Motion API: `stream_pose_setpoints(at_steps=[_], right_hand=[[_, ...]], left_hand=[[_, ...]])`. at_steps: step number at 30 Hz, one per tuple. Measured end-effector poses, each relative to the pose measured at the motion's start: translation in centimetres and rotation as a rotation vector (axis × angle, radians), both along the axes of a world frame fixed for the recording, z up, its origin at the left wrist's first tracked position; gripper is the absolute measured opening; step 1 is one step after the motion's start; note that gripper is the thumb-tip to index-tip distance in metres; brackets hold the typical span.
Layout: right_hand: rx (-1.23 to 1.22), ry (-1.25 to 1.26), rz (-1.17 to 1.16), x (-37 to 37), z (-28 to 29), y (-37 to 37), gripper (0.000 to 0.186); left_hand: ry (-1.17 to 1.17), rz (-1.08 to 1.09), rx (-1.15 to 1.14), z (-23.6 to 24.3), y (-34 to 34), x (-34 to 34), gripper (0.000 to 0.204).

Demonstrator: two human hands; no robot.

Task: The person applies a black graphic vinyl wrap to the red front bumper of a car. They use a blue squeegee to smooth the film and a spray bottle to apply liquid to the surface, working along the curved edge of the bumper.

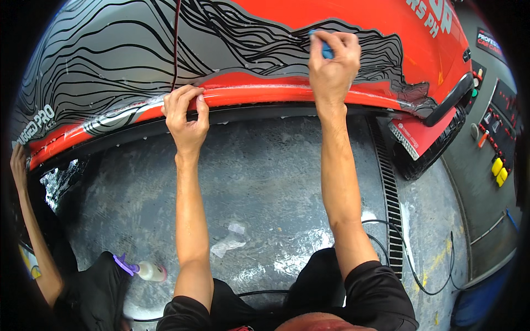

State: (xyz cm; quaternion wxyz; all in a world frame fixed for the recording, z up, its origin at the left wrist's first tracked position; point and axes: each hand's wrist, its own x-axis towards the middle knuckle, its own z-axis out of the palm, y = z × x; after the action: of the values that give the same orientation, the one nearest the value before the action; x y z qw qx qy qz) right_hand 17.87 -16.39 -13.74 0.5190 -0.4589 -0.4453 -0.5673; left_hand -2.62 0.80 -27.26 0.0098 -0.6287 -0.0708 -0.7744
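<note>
A red and grey car side with wavy black line graphics point(121, 52) spans the top of the view. My right hand point(334, 60) is closed around a small blue pad or lump point(327, 51), mostly covered by my fingers, against the graphic panel. I cannot make out its exact kind. My left hand point(185, 116) rests curled on the red sill point(254, 96), left of the right hand. Its thumb is apart from the palm and it holds nothing that I can see. A whitish, wet-looking streak runs along the sill's upper edge.
Another person's hand point(19, 165) touches the car at far left. Near that person's knee a spray bottle with a purple trigger point(149, 271) stands on the floor. A floor drain grate point(388, 193), a black hose point(411, 259) and a wheel point(428, 146) are on the right.
</note>
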Motion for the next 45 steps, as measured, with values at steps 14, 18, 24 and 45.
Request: stream_pose_setpoints(at_steps=[14,18,24,45], right_hand=[[-0.035,-0.039,-0.008,-1.2,-0.4,0.4,0.008],[-0.020,0.052,-0.006,-0.8,0.4,-0.3,0.008],[-0.071,-0.024,0.031,-1.4,-0.2,0.2,0.008],[0.063,0.174,0.048,1.5,0.6,-1.1,0.009]], left_hand=[[0.026,0.010,-0.001,0.1,-0.1,-0.4,0.013],[0.024,0.026,0.011,0.1,0.1,-0.5,0.014],[0.022,0.025,0.009,0.0,0.0,-0.3,0.015],[0.036,0.047,0.019,0.0,0.0,-0.2,0.013]])
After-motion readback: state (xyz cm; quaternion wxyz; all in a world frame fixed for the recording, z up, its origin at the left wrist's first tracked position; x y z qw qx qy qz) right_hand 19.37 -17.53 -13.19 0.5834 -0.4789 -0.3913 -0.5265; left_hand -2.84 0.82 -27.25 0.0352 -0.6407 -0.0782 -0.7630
